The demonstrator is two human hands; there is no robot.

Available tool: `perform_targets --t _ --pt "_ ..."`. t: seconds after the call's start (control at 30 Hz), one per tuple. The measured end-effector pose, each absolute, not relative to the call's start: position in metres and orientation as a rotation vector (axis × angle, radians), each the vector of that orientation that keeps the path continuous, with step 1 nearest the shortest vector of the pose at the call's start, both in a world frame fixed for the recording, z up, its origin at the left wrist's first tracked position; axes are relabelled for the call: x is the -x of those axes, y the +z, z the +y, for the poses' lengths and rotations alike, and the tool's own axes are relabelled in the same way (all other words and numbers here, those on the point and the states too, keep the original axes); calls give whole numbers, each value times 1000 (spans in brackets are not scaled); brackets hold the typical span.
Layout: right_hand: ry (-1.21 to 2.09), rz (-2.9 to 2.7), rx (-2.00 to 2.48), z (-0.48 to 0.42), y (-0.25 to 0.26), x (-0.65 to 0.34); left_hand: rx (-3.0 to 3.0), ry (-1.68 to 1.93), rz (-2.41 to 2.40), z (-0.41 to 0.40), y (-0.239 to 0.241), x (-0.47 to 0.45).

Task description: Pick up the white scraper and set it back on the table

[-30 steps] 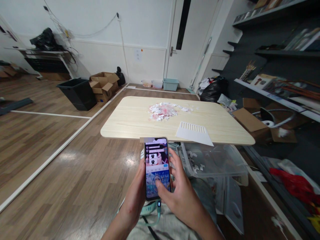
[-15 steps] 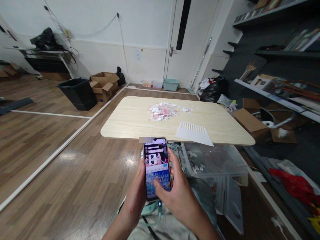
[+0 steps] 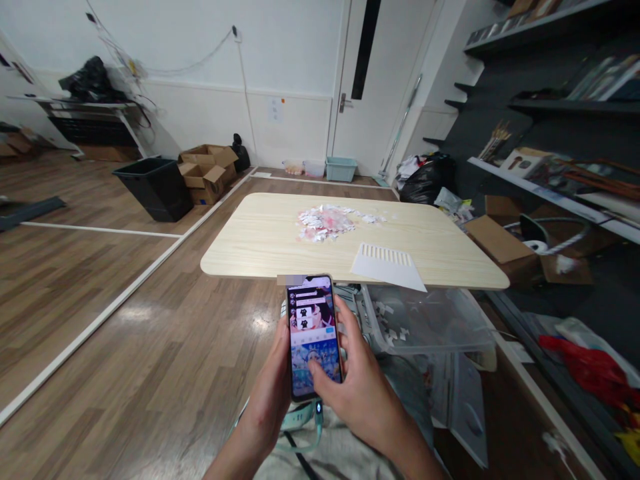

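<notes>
A smartphone [image 3: 314,340] with a lit screen is held upright between both hands, in front of the table's near edge. My left hand [image 3: 270,383] grips its left side, with most of the fingers hidden behind it. On the other side my right hand [image 3: 357,373] wraps round the phone, its thumb over the lower part of the screen, where a blue picture-backed keyboard shows. A chat with small pictures fills the upper part. From the bottom of the phone runs a mint-green cable [image 3: 319,417].
On the pale wooden table [image 3: 260,233] lie a heap of white and pink paper scraps [image 3: 327,222] and a slotted white sheet [image 3: 389,267]. A clear plastic bin [image 3: 430,323] with a few scraps stands below its near edge. A black bin [image 3: 155,190] and cardboard boxes [image 3: 207,170] stand left.
Both hands keep the phone in nearly the same place. The right thumb has shifted very slightly over the screen.
</notes>
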State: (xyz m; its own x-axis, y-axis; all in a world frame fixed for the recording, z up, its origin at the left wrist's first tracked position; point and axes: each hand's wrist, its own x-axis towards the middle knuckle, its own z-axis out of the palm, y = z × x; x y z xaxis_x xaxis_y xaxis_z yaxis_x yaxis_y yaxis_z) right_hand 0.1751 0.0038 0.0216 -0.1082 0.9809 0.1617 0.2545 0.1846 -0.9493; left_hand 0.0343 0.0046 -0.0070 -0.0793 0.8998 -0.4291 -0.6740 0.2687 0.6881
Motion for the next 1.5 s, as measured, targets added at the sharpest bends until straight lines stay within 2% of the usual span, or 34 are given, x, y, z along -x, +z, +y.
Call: perform_targets --t 0.33,0.6,1.0,1.17,1.37,1.5 --pt "983 -1620 1253 0 33 -177 -317 1293 966 5 4 -24" --pt "1074 -1495 1214 5 30 -178 -313 1324 958 8 -6 -32" --pt "1245 -1454 1185 2 31 -184 -320 1280 924 4 4 -31" --pt "1201 -1452 1161 2 37 -185 -313 1274 908 3 7 -30" --pt "1356 -1439 1133 0 48 -189 -345 1240 889 1 12 -30" --pt "1310 -1420 1162 0 47 -184 -355 1261 904 2 10 -31"
